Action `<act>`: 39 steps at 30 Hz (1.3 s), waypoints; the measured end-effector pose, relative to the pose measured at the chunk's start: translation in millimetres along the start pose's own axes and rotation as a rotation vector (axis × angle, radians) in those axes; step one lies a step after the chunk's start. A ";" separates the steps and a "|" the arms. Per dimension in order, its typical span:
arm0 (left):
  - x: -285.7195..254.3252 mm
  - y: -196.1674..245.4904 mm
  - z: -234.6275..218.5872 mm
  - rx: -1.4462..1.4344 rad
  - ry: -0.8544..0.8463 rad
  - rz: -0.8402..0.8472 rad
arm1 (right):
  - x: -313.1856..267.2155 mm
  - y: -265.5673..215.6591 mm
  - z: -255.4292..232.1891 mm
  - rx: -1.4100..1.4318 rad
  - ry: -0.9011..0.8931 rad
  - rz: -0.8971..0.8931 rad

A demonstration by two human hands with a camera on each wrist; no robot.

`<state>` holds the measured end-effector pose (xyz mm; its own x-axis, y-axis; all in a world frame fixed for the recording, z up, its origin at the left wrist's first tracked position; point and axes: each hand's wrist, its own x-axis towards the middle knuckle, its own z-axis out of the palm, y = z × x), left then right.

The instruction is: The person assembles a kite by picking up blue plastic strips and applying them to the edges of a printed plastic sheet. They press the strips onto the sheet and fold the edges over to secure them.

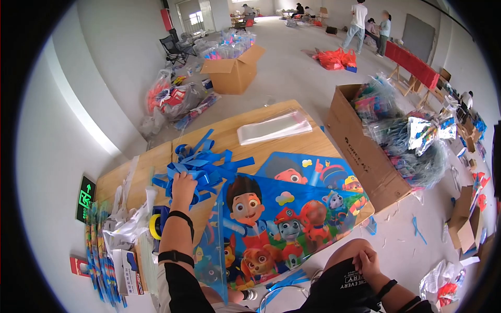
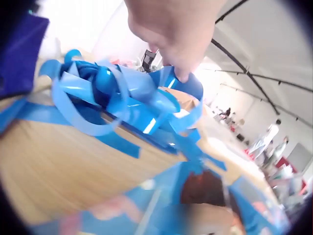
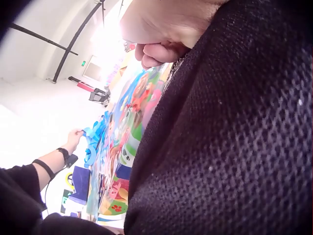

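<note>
My left hand (image 1: 183, 189) is at the back left of the table, its fingers pinching a blue plastic strip (image 2: 188, 87) on top of a tangled pile of blue strips (image 2: 132, 105). To the right of that pile lie printed cartoon sheets (image 1: 292, 224), blue with a boy and several puppies on them. They overlap one another and reach over the table's front edge. My right hand (image 1: 367, 262) rests on my right knee with its fingers loosely curled and nothing in them.
A stack of clear plastic sleeves (image 1: 274, 128) lies at the table's far side. Left of my arm are a yellow tape roll (image 1: 155, 227) and white plastic bags (image 1: 133, 216). A big carton (image 1: 360, 156) of bagged goods stands right of the table, another carton (image 1: 229, 75) beyond it.
</note>
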<state>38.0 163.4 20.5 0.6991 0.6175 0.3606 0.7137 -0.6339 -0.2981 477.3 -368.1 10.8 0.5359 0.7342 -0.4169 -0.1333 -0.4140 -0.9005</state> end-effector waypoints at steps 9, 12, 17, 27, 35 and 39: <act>31.8 69.0 -8.6 -0.170 -0.128 -0.127 | -3.8 3.3 -0.1 -0.010 0.012 0.026; 52.7 113.2 20.4 -0.291 -0.107 -0.090 | -3.6 3.0 -0.5 -0.008 0.010 0.037; 92.5 156.8 63.9 -0.239 -0.108 -0.164 | -5.5 -1.1 -4.3 0.007 0.006 0.016; 122.9 161.8 75.0 -0.044 -0.074 -0.149 | -7.2 -0.8 -16.8 0.110 0.011 0.068; 125.4 162.7 59.0 -0.440 -0.005 -0.316 | -0.9 -0.5 -17.4 0.108 -0.014 0.048; 129.0 171.7 51.8 -0.426 -0.080 -0.366 | -1.3 -5.1 -14.9 0.108 -0.023 0.079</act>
<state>253.0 158.4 -29.9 0.4224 0.8553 0.3001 0.8407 -0.4935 0.2230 489.6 -375.0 17.7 0.5014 0.7139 -0.4888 -0.2642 -0.4116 -0.8722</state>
